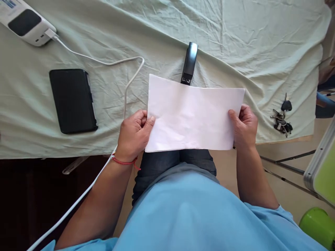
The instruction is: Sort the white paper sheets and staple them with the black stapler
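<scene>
A white sheet of paper, perhaps more than one layer, stretches between my two hands at the table's front edge. My left hand pinches its left side, thumb on top and fingers behind. On the opposite side my right hand grips it the same way. Just beyond the paper's far edge lies a black stapler, its near end close to or partly under the sheet; I cannot tell whether they touch. What lies beneath the paper is hidden.
Left on the pale green tablecloth are a black phone in a case and a white device. Its white cable runs past my left wrist. Keys lie at the right. A green bucket-like container stands below right.
</scene>
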### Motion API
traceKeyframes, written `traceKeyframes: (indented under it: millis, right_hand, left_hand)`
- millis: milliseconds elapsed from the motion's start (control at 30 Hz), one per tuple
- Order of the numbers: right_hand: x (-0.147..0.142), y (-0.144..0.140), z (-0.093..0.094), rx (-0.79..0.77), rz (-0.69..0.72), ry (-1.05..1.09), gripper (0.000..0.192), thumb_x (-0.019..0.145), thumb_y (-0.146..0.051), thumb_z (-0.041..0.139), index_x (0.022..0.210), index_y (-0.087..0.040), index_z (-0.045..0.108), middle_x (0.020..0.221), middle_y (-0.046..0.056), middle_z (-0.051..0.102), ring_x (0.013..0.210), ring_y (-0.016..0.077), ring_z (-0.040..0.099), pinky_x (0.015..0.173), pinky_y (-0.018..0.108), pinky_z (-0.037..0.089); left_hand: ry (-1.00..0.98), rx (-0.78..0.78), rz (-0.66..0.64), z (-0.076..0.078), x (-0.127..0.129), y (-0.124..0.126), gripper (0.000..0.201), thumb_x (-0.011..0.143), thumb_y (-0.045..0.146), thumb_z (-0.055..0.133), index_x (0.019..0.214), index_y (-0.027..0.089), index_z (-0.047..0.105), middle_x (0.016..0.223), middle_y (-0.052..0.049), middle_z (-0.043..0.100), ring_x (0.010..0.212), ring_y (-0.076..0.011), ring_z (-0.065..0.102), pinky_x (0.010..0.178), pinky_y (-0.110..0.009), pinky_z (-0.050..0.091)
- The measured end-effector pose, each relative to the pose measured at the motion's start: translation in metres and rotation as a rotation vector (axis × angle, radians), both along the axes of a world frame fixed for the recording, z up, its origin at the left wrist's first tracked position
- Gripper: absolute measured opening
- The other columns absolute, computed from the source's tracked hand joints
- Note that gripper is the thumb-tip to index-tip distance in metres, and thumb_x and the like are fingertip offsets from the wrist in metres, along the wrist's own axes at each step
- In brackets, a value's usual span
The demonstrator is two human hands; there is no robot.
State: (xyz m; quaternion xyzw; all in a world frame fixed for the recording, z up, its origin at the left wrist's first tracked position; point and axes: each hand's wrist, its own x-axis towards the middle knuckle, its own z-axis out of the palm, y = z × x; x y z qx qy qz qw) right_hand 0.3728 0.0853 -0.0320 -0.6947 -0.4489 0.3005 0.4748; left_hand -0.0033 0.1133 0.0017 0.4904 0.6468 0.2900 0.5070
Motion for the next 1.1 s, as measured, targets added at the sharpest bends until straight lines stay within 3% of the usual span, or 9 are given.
traceKeyframes:
  millis: [167,300,367,467,600,800,900,1000,1100]
  right_hand:
    - [0.006,-0.002,-0.005,0.013,0.016,-0.111,0.057,0.095,-0.076,0.089,0.089,-0.025,0.064,0.076,-0.005,0.057,0.069,0.0123,0.045,0.062,0.029,0.04]
    - [0.003,0.003,-0.009,0.063,-0.016,-0.172,0.064,0.097,-0.086,0.081,0.086,-0.026,0.059,0.076,-0.005,0.053,0.071,0.0133,0.043,0.065,0.031,0.04]
    - [0.001,0.004,-0.01,0.078,-0.033,-0.192,0.066,0.097,-0.089,0.078,0.085,-0.027,0.056,0.075,-0.005,0.051,0.071,0.0142,0.042,0.066,0.032,0.038]
    - [-0.003,0.004,-0.01,0.082,-0.046,-0.246,0.07,0.099,-0.093,0.073,0.082,-0.029,0.05,0.072,-0.005,0.045,0.071,0.0146,0.038,0.066,0.033,0.035]
    - [-0.003,0.004,-0.009,0.095,-0.05,-0.353,0.075,0.099,-0.099,0.066,0.079,-0.03,0.044,0.071,-0.005,0.04,0.07,0.0151,0.035,0.066,0.035,0.031]
    - [0.0,0.007,-0.013,0.093,-0.036,-0.407,0.075,0.102,-0.101,0.057,0.081,-0.03,0.043,0.072,-0.005,0.041,0.07,0.016,0.035,0.068,0.037,0.033]
    - [-0.001,0.008,-0.014,0.093,-0.032,-0.424,0.075,0.103,-0.101,0.056,0.079,-0.031,0.043,0.07,-0.004,0.04,0.069,0.0167,0.035,0.069,0.038,0.036]
    - [-0.003,0.008,-0.013,0.084,-0.029,-0.424,0.073,0.103,-0.1,0.055,0.081,-0.031,0.049,0.071,-0.003,0.045,0.07,0.0184,0.04,0.071,0.039,0.041]
    - [-0.004,0.008,-0.013,0.08,-0.035,-0.427,0.073,0.103,-0.101,0.053,0.084,-0.031,0.053,0.073,-0.002,0.048,0.072,0.0204,0.046,0.074,0.04,0.046]
  left_hand:
    - [0.003,0.04,0.047,0.0,0.001,0.001,0.043,0.093,0.063,0.077,0.082,0.023,0.066,0.065,0.003,0.058,0.059,-0.013,0.042,0.057,-0.029,0.032]
    - [-0.192,-0.043,0.006,0.006,-0.002,-0.002,0.05,0.081,0.065,0.092,0.098,0.021,0.074,0.081,0.0,0.072,0.077,-0.019,0.064,0.069,-0.028,0.05]
    - [-0.18,-0.066,-0.032,0.007,-0.007,-0.008,0.051,0.08,0.061,0.093,0.104,0.019,0.078,0.086,-0.002,0.075,0.083,-0.0215,0.068,0.073,-0.029,0.052]
    - [-0.016,-0.059,-0.015,0.004,-0.012,-0.017,0.045,0.088,0.063,0.083,0.085,0.019,0.073,0.074,0.0,0.065,0.071,-0.0164,0.054,0.063,-0.028,0.04]
    - [0.046,-0.014,0.082,0.002,-0.009,-0.023,0.058,0.092,0.071,0.08,0.069,0.022,0.059,0.066,0.003,0.05,0.066,-0.0132,0.042,0.06,-0.027,0.031]
    - [-0.132,-0.158,-0.005,0.012,-0.014,-0.035,0.059,0.076,0.069,0.101,0.097,0.019,0.08,0.085,-0.004,0.077,0.078,-0.021,0.066,0.065,-0.028,0.049]
    - [-0.007,-0.171,0.016,0.012,-0.019,-0.043,0.057,0.085,0.073,0.09,0.08,0.018,0.078,0.073,-0.003,0.071,0.067,-0.0167,0.056,0.057,-0.027,0.042]
    - [0.051,-0.137,0.095,0.011,-0.018,-0.045,0.067,0.084,0.082,0.088,0.068,0.018,0.073,0.065,-0.003,0.064,0.062,-0.0145,0.05,0.053,-0.026,0.036]
    - [-0.084,-0.153,0.119,0.013,-0.015,-0.047,0.067,0.073,0.081,0.101,0.082,0.017,0.081,0.075,-0.004,0.076,0.069,-0.0187,0.064,0.059,-0.027,0.052]
